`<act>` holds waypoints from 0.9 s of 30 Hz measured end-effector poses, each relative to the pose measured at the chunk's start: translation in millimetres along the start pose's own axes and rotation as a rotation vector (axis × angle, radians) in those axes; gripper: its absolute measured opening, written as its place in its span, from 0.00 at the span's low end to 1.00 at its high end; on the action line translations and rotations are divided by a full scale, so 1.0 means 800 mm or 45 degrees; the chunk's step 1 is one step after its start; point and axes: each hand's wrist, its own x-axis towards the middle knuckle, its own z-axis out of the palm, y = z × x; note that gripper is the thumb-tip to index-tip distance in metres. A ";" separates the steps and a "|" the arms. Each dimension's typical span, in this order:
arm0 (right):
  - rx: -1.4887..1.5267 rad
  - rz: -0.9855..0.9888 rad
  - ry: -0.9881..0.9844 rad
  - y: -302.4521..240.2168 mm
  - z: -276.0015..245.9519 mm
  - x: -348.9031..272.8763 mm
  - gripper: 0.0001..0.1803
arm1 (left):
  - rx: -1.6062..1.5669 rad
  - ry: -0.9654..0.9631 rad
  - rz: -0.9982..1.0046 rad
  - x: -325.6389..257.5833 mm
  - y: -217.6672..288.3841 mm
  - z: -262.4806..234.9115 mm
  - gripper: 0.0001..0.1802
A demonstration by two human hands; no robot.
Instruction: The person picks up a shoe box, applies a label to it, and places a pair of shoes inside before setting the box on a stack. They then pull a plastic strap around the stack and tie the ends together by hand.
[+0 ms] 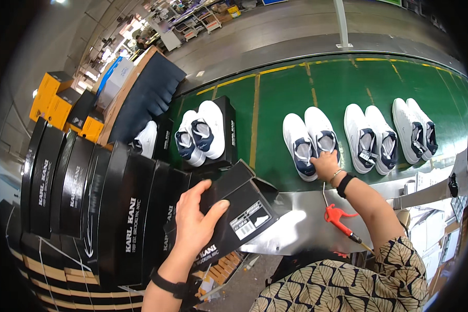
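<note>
My left hand is at a black shoe box, its thumb spread from the fingers against the box. The box tilts over the near edge of the metal strip, with a white label on its end. My right hand grips a pair of white sneakers at their dark blue heels, fingers partly hidden in the collars. Two more pairs of white sneakers stand to the right. To the left, another sneaker pair rests on a black box.
A red air blow gun lies on the metal strip below my right hand. Black shoe boxes stand packed at the left, with yellow boxes behind. The green belt carries yellow lines. Papers hang at the right.
</note>
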 end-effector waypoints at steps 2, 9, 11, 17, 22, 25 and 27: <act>0.171 0.024 -0.017 0.010 0.000 0.009 0.14 | 0.012 0.003 0.056 0.005 0.004 0.001 0.24; 1.118 0.162 0.191 0.087 -0.121 0.006 0.17 | 0.071 0.268 0.286 0.042 0.024 -0.001 0.16; 1.796 0.197 0.193 0.112 -0.156 -0.018 0.18 | -0.117 0.431 0.190 0.066 0.022 0.003 0.14; 2.253 0.203 0.503 0.120 -0.222 -0.093 0.16 | 0.239 0.984 0.801 0.126 0.009 0.055 0.13; 1.863 0.200 0.721 0.114 -0.219 -0.102 0.11 | 0.443 0.413 0.675 0.109 0.000 0.143 0.18; 1.741 0.194 0.838 0.111 -0.203 -0.085 0.13 | 0.346 0.351 0.621 0.089 -0.017 0.134 0.19; 1.781 0.176 0.836 0.088 -0.216 -0.071 0.13 | 0.355 0.361 0.617 0.075 -0.034 0.115 0.19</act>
